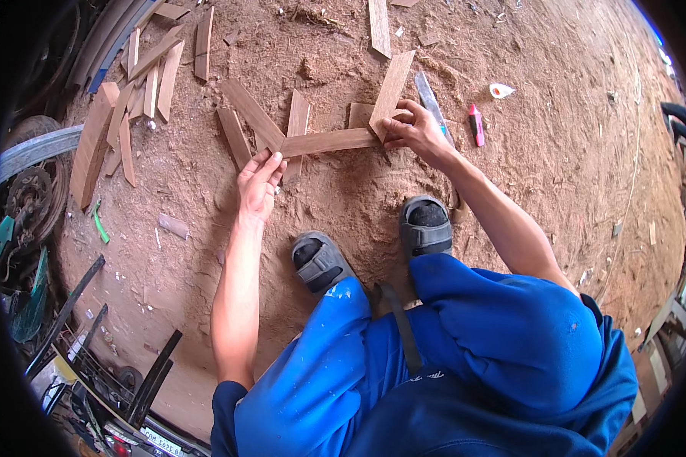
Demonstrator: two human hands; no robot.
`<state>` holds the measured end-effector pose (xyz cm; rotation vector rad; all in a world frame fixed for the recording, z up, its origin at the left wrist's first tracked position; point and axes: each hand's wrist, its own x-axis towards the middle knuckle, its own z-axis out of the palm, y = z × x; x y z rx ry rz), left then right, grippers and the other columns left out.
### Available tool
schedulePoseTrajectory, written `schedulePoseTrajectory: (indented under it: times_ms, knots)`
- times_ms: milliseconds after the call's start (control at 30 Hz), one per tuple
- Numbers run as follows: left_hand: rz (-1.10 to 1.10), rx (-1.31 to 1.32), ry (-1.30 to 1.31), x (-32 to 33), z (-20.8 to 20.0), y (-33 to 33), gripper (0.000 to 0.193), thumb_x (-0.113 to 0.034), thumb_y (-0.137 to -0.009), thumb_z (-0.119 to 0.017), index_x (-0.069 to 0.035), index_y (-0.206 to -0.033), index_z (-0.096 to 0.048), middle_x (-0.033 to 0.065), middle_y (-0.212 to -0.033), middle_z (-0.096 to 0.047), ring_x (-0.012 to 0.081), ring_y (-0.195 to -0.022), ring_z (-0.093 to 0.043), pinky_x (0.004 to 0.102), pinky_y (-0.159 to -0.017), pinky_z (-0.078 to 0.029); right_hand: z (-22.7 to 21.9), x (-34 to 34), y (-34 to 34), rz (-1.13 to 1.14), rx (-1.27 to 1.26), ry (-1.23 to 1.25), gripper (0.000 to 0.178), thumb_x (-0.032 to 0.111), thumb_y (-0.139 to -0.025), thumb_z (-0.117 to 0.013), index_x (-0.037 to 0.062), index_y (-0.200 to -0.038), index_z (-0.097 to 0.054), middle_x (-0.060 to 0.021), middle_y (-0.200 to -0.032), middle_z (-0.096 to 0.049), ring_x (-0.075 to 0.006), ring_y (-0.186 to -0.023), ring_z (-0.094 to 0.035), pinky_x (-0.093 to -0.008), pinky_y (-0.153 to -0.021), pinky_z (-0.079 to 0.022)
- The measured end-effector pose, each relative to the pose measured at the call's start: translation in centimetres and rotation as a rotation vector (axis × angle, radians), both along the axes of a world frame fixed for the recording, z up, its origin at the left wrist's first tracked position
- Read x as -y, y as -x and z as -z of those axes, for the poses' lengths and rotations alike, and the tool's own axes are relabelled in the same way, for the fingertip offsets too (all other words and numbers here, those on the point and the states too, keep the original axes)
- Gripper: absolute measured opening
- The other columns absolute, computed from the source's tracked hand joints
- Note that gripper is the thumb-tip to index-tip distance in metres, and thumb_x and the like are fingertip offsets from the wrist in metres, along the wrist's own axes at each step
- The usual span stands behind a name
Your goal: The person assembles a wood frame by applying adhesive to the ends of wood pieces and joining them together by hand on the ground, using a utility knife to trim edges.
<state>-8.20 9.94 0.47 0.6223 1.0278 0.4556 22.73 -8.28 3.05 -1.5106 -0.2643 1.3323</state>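
Three brown wooden strips meet end to end in an open, angled shape above the sandy ground. My left hand (pixel 261 183) pinches the left corner, where the middle strip (pixel 328 142) meets the left strip (pixel 253 116). At the other corner my right hand (pixel 418 131) is closed on the joint between the middle strip and the right strip (pixel 393 87), which slants up and away. Shorter wood pieces (pixel 298 122) lie beneath and behind the joined strips. Beside my right hand lies a long grey metal blade (pixel 428 95), partly hidden by the wrist.
A pink marker (pixel 476 126) and a small white bottle with an orange tip (pixel 501 91) lie to the right. Many loose wood strips (pixel 168 80) are heaped at the far left. Motorcycle parts (pixel 34 190) line the left edge. My sandalled feet (pixel 425 225) stand close by.
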Motion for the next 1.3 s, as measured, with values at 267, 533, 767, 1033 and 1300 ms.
schedulePoseTrajectory:
  times_ms: [267,533,767,1033,1300]
  knots:
    - [0.020,0.002,-0.013,-1.3,0.1,-1.1,0.018,-0.002,-0.094,-0.073,-0.004,-0.111,-0.068,0.0076,-0.106,-0.073,0.0171,-0.095,-0.071,0.0269,-0.090,-0.059,0.4,-0.2,0.2,-0.075,0.205,0.024,0.063,0.014,-0.099,-0.070,-0.0065,-0.148,-0.037,-0.0234,-0.121,-0.066,-0.0233,-0.095,-0.072,-0.0328,-0.077,-0.064]
    - [0.073,0.005,-0.019,-4.5,0.0,-3.3,0.019,0.000,-0.094,-0.073,-0.003,-0.112,-0.067,0.0085,-0.106,-0.073,0.0171,-0.095,-0.071,0.0275,-0.089,-0.060,-1.2,-1.1,0.2,-0.071,0.464,0.181,0.072,0.013,-0.095,-0.073,-0.0065,-0.150,-0.032,-0.0272,-0.125,-0.067,-0.0267,-0.105,-0.072,-0.0361,-0.088,-0.061]
    - [0.132,-0.069,-0.047,-6.4,0.6,-4.6,0.031,0.001,-0.091,-0.076,0.000,-0.117,-0.060,0.0147,-0.108,-0.071,0.0235,-0.095,-0.072,0.0300,-0.088,-0.062,0.3,-0.9,-0.9,-0.007,0.391,0.189,0.072,0.018,-0.092,-0.077,-0.0076,-0.146,-0.036,-0.0268,-0.122,-0.069,-0.0296,-0.109,-0.071,-0.0390,-0.094,-0.058]
    - [0.133,-0.072,-0.045,-6.1,1.2,-4.5,0.029,0.002,-0.091,-0.075,0.003,-0.117,-0.060,0.0158,-0.108,-0.071,0.0237,-0.094,-0.072,0.0303,-0.088,-0.063,-0.5,-1.2,0.3,-0.049,0.658,0.258,0.070,0.015,-0.083,-0.082,-0.0079,-0.139,-0.046,-0.0203,-0.106,-0.073,-0.0316,-0.098,-0.072,-0.0409,-0.089,-0.056]
    - [0.145,-0.141,-0.057,-6.2,0.9,-4.7,0.028,0.003,-0.092,-0.074,0.004,-0.116,-0.060,0.0164,-0.108,-0.071,0.0238,-0.094,-0.073,0.0297,-0.089,-0.064,-1.8,-1.8,0.2,-0.109,0.686,0.296,0.084,0.013,-0.085,-0.082,-0.0072,-0.150,-0.033,-0.0171,-0.102,-0.072,-0.0280,-0.090,-0.073,-0.0398,-0.084,-0.058]
